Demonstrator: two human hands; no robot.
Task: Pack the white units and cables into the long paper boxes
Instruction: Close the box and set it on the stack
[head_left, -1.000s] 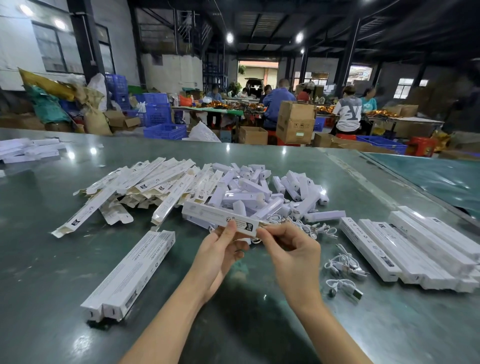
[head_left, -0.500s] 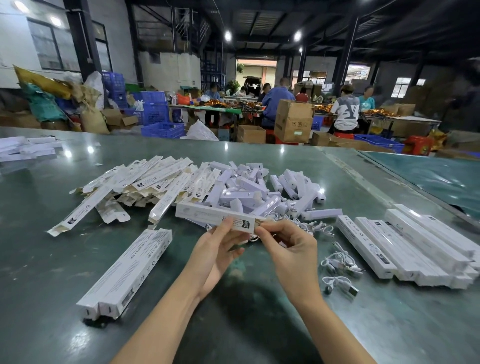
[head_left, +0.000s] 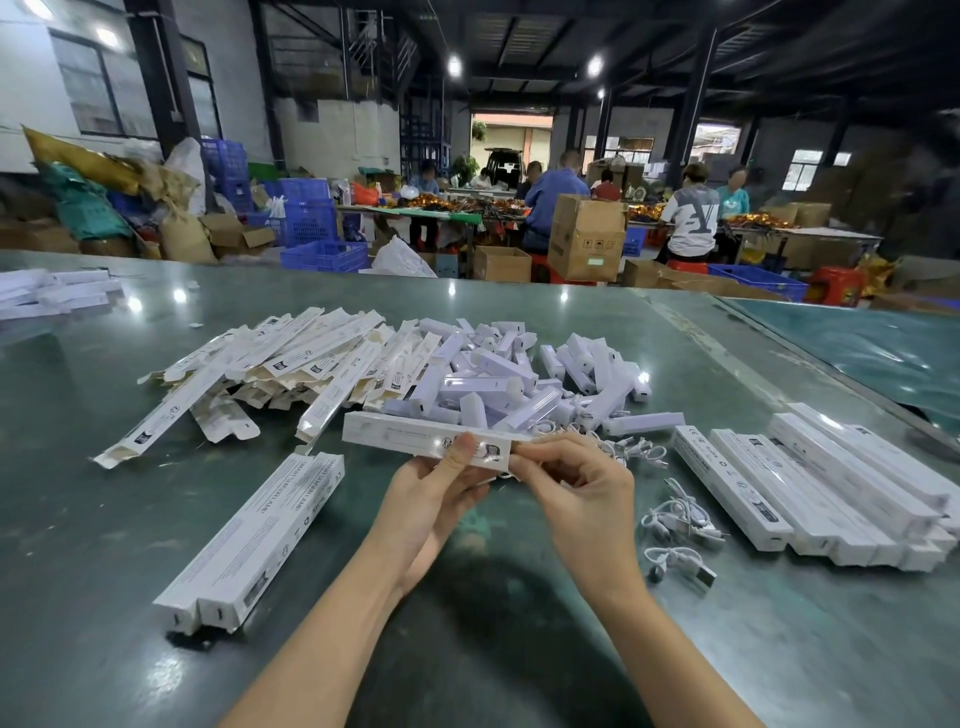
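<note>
My left hand (head_left: 434, 486) holds a long white paper box (head_left: 395, 432) near its right end, thumb on top, above the table. My right hand (head_left: 576, 483) pinches that box's right end flap with curled fingers. Behind the box lies a heap of white units (head_left: 498, 379). Flat empty long boxes (head_left: 280, 364) are piled to the left of the heap. White cables (head_left: 675, 519) lie loose to the right of my hands.
Two closed boxes (head_left: 254, 540) lie side by side at the front left. A row of closed boxes (head_left: 831, 488) sits at the right. The green table (head_left: 78, 519) runs to a seam at the far right. People work at tables beyond.
The held box has stayed in both hands with only a slight shift; my right fingers have worked at its end flap.
</note>
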